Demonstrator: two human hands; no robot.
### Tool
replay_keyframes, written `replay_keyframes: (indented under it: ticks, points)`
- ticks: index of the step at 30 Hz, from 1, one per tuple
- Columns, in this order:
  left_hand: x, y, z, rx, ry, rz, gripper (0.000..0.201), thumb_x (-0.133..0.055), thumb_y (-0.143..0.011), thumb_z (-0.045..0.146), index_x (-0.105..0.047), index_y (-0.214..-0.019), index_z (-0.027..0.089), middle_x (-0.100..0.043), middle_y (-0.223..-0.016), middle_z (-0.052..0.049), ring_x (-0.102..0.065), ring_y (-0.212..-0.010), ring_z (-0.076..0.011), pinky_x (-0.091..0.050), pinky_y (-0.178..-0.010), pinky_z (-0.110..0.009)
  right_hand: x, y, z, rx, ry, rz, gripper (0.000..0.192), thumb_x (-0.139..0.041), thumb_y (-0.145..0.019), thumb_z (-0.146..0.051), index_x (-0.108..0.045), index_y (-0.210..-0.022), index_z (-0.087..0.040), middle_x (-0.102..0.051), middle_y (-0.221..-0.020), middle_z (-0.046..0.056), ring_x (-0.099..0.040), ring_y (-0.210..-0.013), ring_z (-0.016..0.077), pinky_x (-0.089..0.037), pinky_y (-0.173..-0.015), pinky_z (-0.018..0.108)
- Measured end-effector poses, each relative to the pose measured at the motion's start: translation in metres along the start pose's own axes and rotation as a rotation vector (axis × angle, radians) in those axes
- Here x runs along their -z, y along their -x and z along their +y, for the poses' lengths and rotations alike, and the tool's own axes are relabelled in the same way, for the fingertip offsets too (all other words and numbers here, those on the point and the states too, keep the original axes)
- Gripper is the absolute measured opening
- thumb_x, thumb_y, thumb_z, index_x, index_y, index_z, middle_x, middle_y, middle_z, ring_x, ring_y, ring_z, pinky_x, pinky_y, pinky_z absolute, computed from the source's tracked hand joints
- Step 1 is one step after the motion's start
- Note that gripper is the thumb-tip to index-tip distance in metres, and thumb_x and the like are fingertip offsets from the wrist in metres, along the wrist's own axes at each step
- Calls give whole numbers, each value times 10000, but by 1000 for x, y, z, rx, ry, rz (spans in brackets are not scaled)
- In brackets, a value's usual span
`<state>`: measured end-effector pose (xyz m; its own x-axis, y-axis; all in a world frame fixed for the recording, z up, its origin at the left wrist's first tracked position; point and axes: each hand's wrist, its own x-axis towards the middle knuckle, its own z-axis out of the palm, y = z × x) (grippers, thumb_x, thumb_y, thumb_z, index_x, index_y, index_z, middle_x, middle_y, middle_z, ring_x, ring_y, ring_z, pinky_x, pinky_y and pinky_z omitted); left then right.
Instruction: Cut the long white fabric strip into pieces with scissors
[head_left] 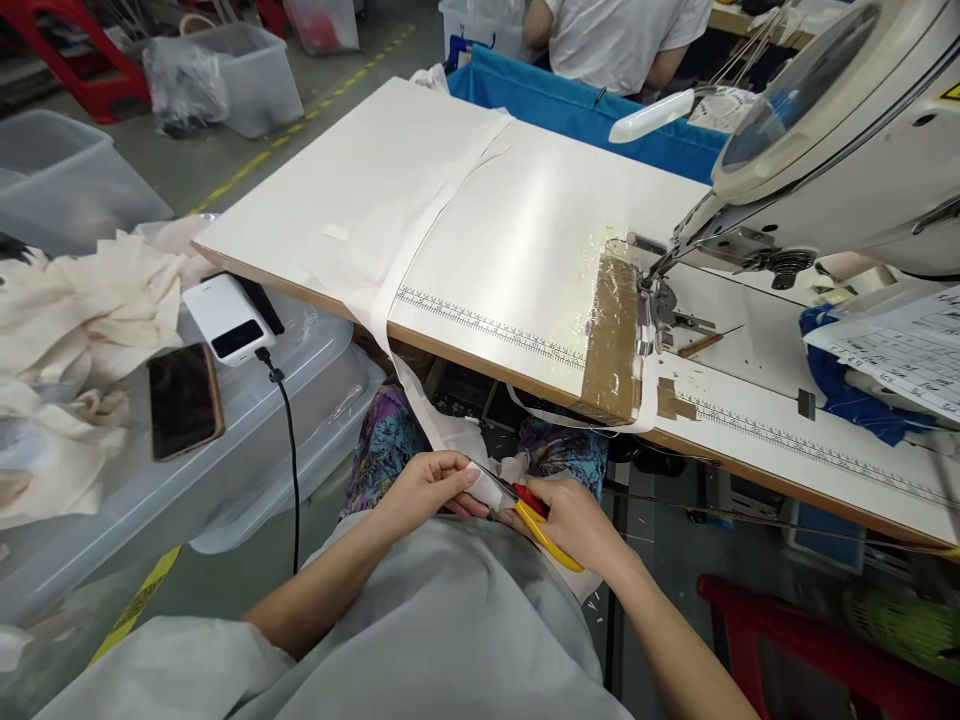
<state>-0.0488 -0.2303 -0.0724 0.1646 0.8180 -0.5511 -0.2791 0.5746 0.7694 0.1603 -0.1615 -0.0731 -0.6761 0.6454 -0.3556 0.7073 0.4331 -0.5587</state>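
I note the left hand (pixel 429 487) low over the lap, its grip closed on the end of a white fabric strip (pixel 491 487). The right hand (pixel 577 520) sits just beside it, its grip closed round yellow-and-red snips (pixel 536 520) whose blades touch that strip end. The strip runs up from the lap and over the near edge of the surface (pixel 525 230). Further right stands the sewing machine (pixel 840 150). To the left, a phone (pixel 184 400) lies on a clear bin lid (pixel 315 345). Beyond the surface, another person's back (pixel 622 40) is visible.
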Motion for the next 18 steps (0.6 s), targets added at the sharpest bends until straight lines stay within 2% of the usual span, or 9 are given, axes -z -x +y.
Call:
replay_keyframes:
  ticks: [3, 5, 7, 8, 9, 10, 13, 15, 18]
  points:
    - [-11, -4, -11, -1, -11, -25, 484, -656, -731, 628, -506, -821, 177, -700, -681, -43, -723, -723, -234, -528, -611, -265, -5, -2, -4, 51, -215, 66, 397, -541, -823, -562, -420, -675, -214, -469, -613, -26, -425, -557, 128, -304, -517, 236]
    - [-18, -6, -11, 10, -37, -100, 466, -560, -789, 650, -436, -875, 209, -678, -661, -21, -716, -689, -232, -526, -574, -279, -9, -5, -8, 94, -381, 124, 329, -512, -854, -505, -444, -730, -207, -486, -655, -23, -445, -594, 126, -358, -540, 226]
    - [-19, -10, 5, -20, -204, -177, 389, -435, -876, 604, -408, -927, 220, -669, -691, -21, -695, -622, -217, -509, -527, -286, -14, -5, -10, 97, -462, 211, 302, -491, -874, -467, -446, -732, -204, -481, -645, -25, -439, -587, 121, -380, -538, 220]
    - [-15, -11, 20, -74, -363, -165, 342, -398, -909, 553, -423, -943, 213, -668, -721, -31, -680, -605, -208, -502, -524, -291, -15, -4, -10, 88, -474, 258, 307, -496, -876, -467, -449, -726, -203, -486, -638, -23, -440, -579, 121, -387, -533, 220]
    - [-8, -14, 41, -150, -557, -110, 299, -383, -930, 492, -451, -957, 202, -669, -767, -43, -664, -597, -199, -497, -533, -299, -17, -1, -8, 79, -476, 298, 318, -508, -873, -479, -459, -726, -201, -502, -639, -16, -452, -577, 124, -398, -532, 223]
    - [1, -17, 65, -260, -775, 13, 258, -409, -931, 428, -490, -950, 184, -670, -815, -59, -653, -630, -198, -500, -579, -314, -17, 4, -6, 67, -475, 340, 337, -523, -866, -503, -474, -728, -199, -525, -644, -5, -471, -578, 131, -413, -535, 229]
    - [35, -36, 145, -505, -1277, 504, 263, -501, -894, 277, -527, -1119, 142, -619, -1086, -130, -594, -1015, -284, -484, -824, -392, -19, 26, 4, 0, -492, 441, 387, -548, -849, -566, -523, -743, -195, -605, -694, 46, -547, -614, 164, -471, -578, 254]
    - [56, -59, 191, -447, -1471, 682, 388, -580, -807, 157, -509, -1182, 89, -500, -1278, -198, -453, -1215, -351, -434, -930, -414, -19, 44, 9, -57, -531, 503, 378, -552, -854, -566, -553, -774, -197, -660, -800, 88, -606, -704, 196, -505, -640, 266]
    - [75, -99, 235, -285, -1486, 738, 430, -578, -730, 27, -518, -1156, 25, -488, -1267, -246, -460, -1194, -373, -389, -973, -438, -17, 71, 20, -152, -592, 607, 365, -573, -838, -569, -575, -772, -210, -689, -898, 113, -645, -817, 240, -535, -715, 293]
